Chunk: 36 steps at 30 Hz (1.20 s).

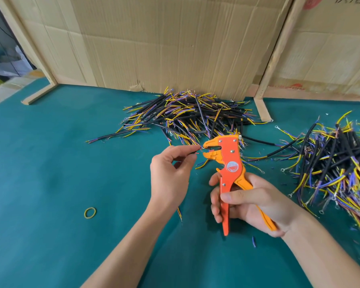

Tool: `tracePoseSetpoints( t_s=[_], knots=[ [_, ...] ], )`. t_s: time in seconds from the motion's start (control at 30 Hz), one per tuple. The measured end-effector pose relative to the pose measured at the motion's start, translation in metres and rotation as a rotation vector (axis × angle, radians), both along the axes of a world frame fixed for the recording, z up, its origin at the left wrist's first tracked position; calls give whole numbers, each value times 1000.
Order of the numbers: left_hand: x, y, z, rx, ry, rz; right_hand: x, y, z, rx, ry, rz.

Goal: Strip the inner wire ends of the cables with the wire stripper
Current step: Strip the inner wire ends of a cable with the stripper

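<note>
Above the green table (50, 163) my right hand (256, 204) grips the wire stripper (230, 163); my left hand (170, 173) pinches a cable (192, 150) at its open mouth.

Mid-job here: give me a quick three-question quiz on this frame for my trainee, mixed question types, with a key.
1. True or false: the right hand grips the handles of the wire stripper.
2. Multiple choice: the cable pinched by the left hand has its wire ends: A) at the stripper's jaws, B) lying on the green mat, C) in the right-side cable pile.
3. Fill in: the small yellow ring lying on the mat left of the forearms is a rubber ____.

Key: 1 true; 2 A; 3 band.
</note>
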State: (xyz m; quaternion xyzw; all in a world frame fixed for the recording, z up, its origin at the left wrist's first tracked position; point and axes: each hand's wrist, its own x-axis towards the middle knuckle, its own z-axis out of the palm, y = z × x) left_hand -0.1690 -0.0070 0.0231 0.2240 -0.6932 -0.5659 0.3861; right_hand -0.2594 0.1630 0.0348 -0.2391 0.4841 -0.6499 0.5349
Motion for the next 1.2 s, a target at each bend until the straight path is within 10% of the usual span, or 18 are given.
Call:
tracePoseSetpoints(
  t_s=[1.2],
  knots=[
    [5,11,4,-216,4,72,2,-3,-2,10,3,18]
  ],
)
